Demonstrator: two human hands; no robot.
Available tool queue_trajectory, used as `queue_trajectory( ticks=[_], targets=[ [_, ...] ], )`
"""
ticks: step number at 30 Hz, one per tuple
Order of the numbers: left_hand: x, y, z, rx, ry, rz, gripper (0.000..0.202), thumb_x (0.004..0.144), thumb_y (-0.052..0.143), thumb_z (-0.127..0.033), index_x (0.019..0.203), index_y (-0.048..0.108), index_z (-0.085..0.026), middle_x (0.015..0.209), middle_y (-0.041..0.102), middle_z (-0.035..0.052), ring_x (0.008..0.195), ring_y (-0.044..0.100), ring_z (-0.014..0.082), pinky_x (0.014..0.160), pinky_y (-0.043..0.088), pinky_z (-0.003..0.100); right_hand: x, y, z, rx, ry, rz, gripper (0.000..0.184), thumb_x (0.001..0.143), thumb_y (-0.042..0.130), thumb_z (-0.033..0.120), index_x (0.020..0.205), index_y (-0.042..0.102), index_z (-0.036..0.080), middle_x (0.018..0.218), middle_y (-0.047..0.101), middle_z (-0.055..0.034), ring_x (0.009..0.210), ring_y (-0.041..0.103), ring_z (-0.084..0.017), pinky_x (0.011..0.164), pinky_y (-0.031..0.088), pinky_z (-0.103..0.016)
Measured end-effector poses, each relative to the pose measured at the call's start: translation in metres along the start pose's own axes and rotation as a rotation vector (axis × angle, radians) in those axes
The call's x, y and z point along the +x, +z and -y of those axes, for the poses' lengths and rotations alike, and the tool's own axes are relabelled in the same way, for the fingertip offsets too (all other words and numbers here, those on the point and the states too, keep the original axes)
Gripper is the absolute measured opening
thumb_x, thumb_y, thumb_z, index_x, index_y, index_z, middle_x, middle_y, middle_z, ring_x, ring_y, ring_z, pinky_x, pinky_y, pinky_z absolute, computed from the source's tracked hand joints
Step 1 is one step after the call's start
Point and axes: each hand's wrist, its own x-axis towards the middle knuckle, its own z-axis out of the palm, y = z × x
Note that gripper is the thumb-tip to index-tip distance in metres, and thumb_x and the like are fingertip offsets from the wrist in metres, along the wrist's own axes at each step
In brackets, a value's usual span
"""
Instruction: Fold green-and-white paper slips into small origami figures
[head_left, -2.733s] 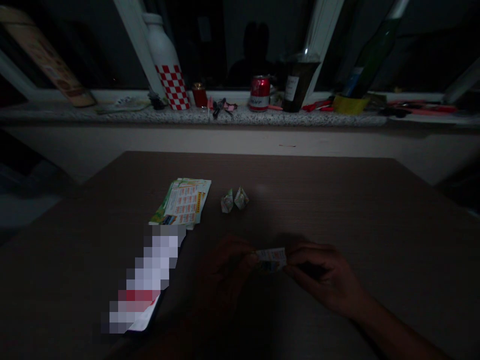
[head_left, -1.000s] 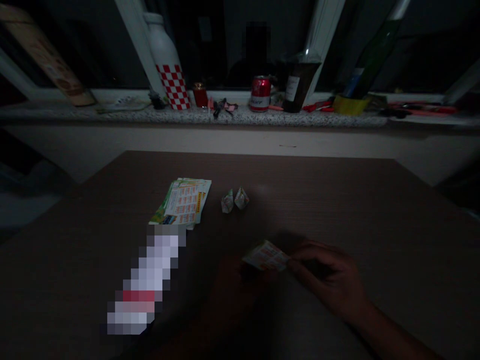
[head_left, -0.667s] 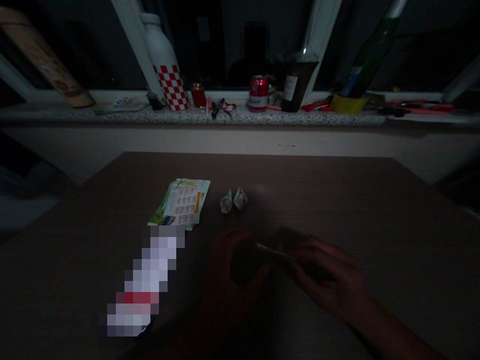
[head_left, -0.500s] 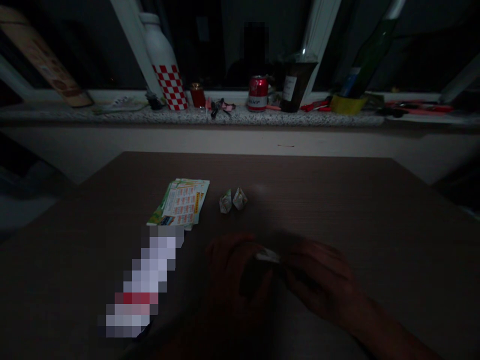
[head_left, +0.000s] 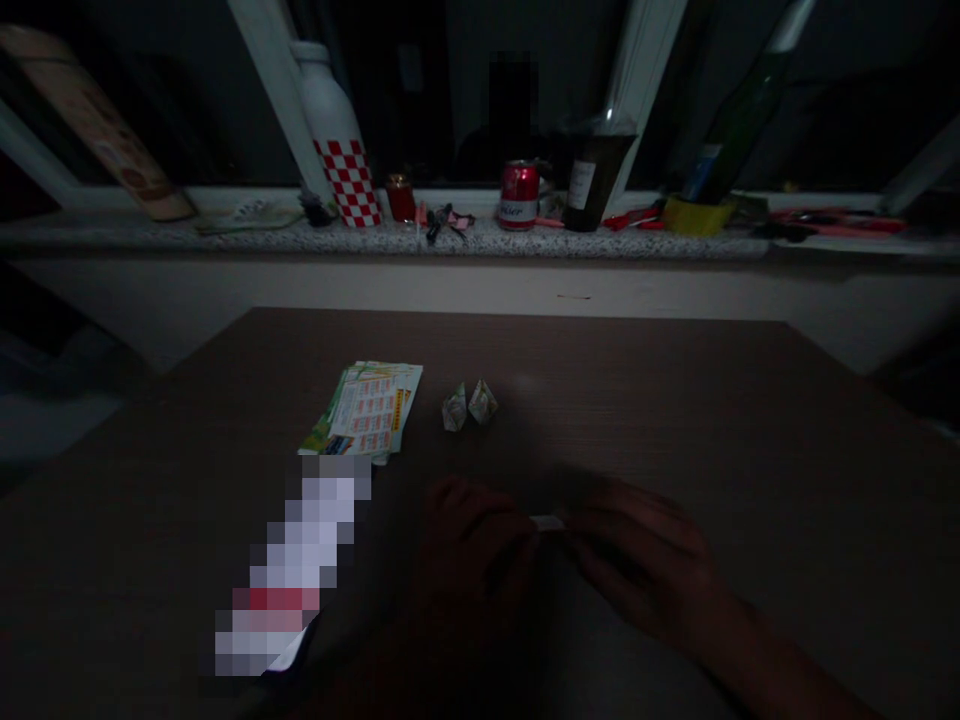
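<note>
A small piece of folded paper (head_left: 547,523) shows pale between my two hands, just above the dark wooden table (head_left: 645,390). My left hand (head_left: 476,540) is closed on its left end, fingers curled. From the other side my right hand (head_left: 637,540) pinches the right end between thumb and fingers. Deep shadow hides most of the paper's shape. Beyond my hands stand two small folded paper pieces, a left one (head_left: 454,410) and a right one (head_left: 483,402), close side by side.
Left of the folded pieces lies a stack of printed paper sheets (head_left: 367,410). A blurred-out lit device (head_left: 300,560) lies nearer to me. Along the stone windowsill (head_left: 262,238) stand a checkered bottle (head_left: 349,170), a red can (head_left: 519,195), a dark cup (head_left: 592,180) and a green bottle (head_left: 739,120).
My left fingers have closed in around the paper and its thumb has come up. The paper now shows as a narrower, more level strip. The view has shifted slightly.
</note>
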Motion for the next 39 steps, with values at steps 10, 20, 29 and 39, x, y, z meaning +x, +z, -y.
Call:
queue_trajectory(
  ticks=[10,20,29,39],
  targets=[
    [0.002,0.000,-0.005,0.047,0.111,0.070,0.012,0.076,0.064,-0.009,0.080,0.062,-0.020,0.081,0.067,0.0008,0.080,0.059,0.0170,0.099,0.036,0.047,0.001,0.001,0.009,-0.043,-0.048,0.080,0.012,0.087,0.058,0.012,0.096,0.063,0.017,0.079,0.068,-0.0053,0.068,0.063,-0.017,0.063,0.053,-0.032],
    [0.004,0.000,-0.002,0.106,0.142,0.138,0.005,0.078,0.060,-0.013,0.079,0.061,-0.018,0.080,0.067,0.0020,0.079,0.058,0.0174,0.098,0.037,0.047,0.005,-0.001,0.011,-0.062,-0.097,0.149,0.011,0.088,0.055,0.011,0.088,0.064,0.016,0.072,0.064,-0.0040,0.063,0.058,-0.016,0.060,0.048,-0.031],
    [0.009,0.000,-0.001,0.150,0.155,0.121,0.006,0.078,0.060,-0.014,0.073,0.060,-0.017,0.077,0.067,0.0007,0.077,0.058,0.0171,0.098,0.037,0.046,0.007,0.000,0.011,-0.044,-0.125,0.088,0.009,0.085,0.058,0.010,0.081,0.064,0.014,0.069,0.062,-0.0040,0.059,0.054,-0.015,0.054,0.043,-0.030],
    [0.015,-0.006,0.003,0.184,0.149,0.041,0.006,0.075,0.059,-0.012,0.074,0.059,-0.017,0.077,0.067,0.0003,0.075,0.059,0.0161,0.095,0.039,0.044,0.006,-0.004,0.010,-0.084,-0.146,-0.009,0.008,0.084,0.062,0.011,0.090,0.064,0.016,0.073,0.067,-0.0035,0.063,0.062,-0.016,0.059,0.049,-0.029]
  ],
)
